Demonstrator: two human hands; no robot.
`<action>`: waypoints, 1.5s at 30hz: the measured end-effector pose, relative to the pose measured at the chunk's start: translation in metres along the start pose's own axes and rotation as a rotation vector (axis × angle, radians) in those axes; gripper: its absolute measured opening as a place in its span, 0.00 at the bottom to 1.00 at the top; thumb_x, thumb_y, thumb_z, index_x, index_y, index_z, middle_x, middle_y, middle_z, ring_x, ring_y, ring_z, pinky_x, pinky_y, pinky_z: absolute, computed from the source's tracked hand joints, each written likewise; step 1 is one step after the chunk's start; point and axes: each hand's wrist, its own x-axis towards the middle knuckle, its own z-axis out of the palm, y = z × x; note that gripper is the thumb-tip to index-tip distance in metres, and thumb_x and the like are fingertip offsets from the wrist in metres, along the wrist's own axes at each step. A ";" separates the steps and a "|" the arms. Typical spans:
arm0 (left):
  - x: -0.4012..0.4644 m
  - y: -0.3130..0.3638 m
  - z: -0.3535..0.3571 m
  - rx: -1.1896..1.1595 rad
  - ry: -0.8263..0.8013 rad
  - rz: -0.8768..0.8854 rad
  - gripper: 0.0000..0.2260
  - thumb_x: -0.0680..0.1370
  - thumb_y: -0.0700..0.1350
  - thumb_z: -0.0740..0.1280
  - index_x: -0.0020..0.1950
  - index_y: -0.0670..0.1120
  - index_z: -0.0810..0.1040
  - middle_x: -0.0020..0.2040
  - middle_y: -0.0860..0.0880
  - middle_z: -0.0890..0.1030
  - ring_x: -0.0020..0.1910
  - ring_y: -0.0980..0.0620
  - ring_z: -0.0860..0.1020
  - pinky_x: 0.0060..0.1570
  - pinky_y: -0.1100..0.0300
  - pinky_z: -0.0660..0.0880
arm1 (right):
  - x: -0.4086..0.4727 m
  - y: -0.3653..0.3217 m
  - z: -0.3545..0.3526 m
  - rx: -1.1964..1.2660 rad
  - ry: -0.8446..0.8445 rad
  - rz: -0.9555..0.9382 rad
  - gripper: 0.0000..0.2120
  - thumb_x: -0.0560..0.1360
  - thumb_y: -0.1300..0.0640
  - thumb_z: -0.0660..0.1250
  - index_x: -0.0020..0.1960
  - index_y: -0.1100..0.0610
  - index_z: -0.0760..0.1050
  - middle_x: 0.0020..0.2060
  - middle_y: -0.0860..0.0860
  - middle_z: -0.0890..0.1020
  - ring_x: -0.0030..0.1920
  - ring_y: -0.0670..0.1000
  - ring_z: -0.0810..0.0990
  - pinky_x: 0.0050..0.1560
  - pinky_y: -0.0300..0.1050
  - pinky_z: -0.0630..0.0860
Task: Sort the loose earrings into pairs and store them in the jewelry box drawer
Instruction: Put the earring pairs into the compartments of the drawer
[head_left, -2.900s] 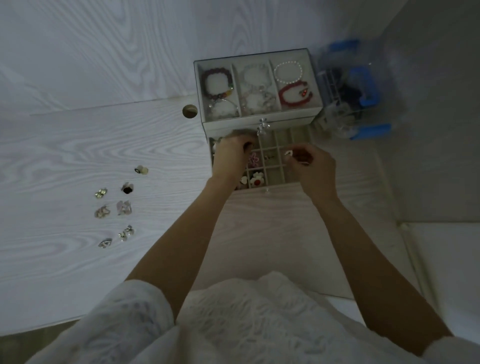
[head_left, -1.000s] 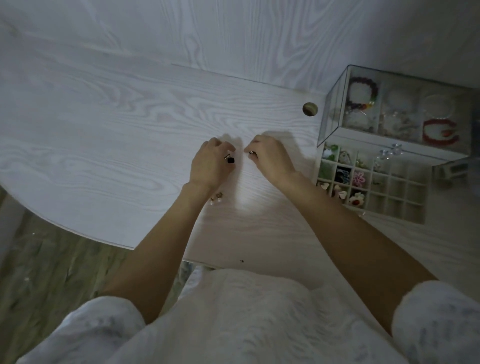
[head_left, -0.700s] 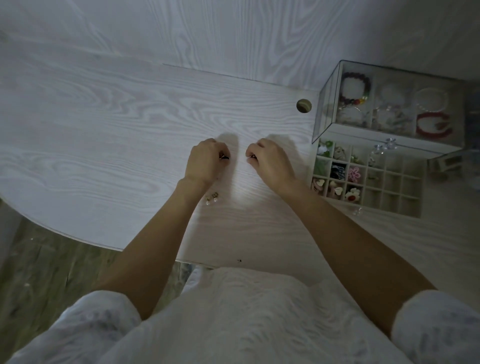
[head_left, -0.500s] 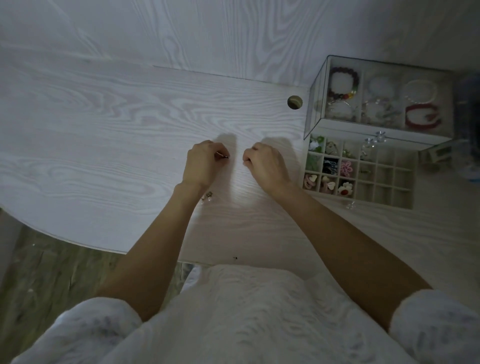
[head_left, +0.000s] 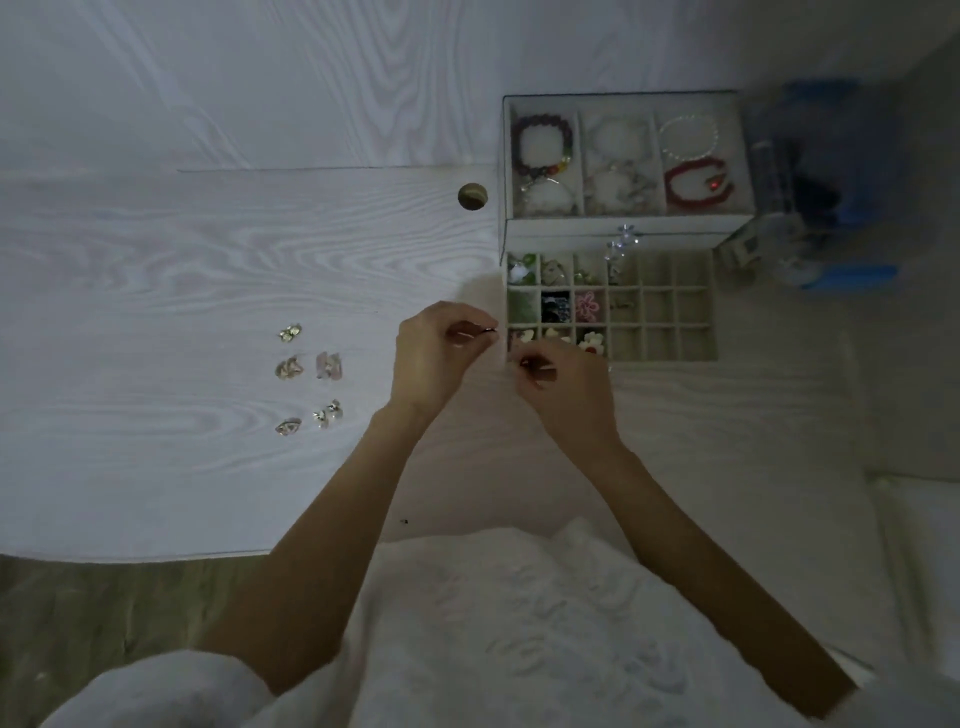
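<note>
Dim light falls on a pale wood-grain table (head_left: 156, 270), with a jewelry box (head_left: 623, 228) at its right rear and the divided drawer (head_left: 670, 322) pulled out toward the person. Just left of the drawer's front corner, the left hand (head_left: 431, 358) pinches a small dark earring (head_left: 488, 330) at its fingertips. The right hand (head_left: 571, 395), close beside it and touching the drawer's front edge, has its fingers curled round something tiny; what it is I cannot make out. Well off to the left lie the loose earrings (head_left: 306, 379), a scatter of small shiny pieces on the tabletop, apart from both hands. Several of the drawer's left cells hold colourful pieces.
</note>
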 end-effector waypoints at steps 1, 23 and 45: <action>0.005 0.008 0.007 0.028 -0.022 0.055 0.05 0.70 0.37 0.73 0.44 0.43 0.83 0.43 0.48 0.82 0.39 0.56 0.80 0.43 0.68 0.77 | -0.003 0.003 -0.012 0.038 0.037 0.044 0.09 0.69 0.68 0.68 0.47 0.59 0.81 0.42 0.52 0.84 0.41 0.48 0.82 0.47 0.40 0.79; 0.058 0.073 0.138 0.572 -0.314 0.535 0.07 0.71 0.42 0.71 0.48 0.46 0.82 0.44 0.45 0.83 0.45 0.42 0.78 0.43 0.53 0.76 | 0.046 0.086 -0.105 -0.065 0.433 0.101 0.06 0.71 0.65 0.68 0.48 0.60 0.80 0.40 0.55 0.83 0.40 0.48 0.79 0.42 0.35 0.73; 0.032 0.038 0.089 0.612 -0.292 0.610 0.12 0.76 0.46 0.59 0.50 0.48 0.82 0.48 0.50 0.83 0.51 0.46 0.77 0.52 0.52 0.75 | 0.078 0.082 -0.086 -0.595 0.192 -0.089 0.10 0.72 0.67 0.62 0.52 0.62 0.78 0.48 0.60 0.81 0.45 0.62 0.79 0.38 0.49 0.72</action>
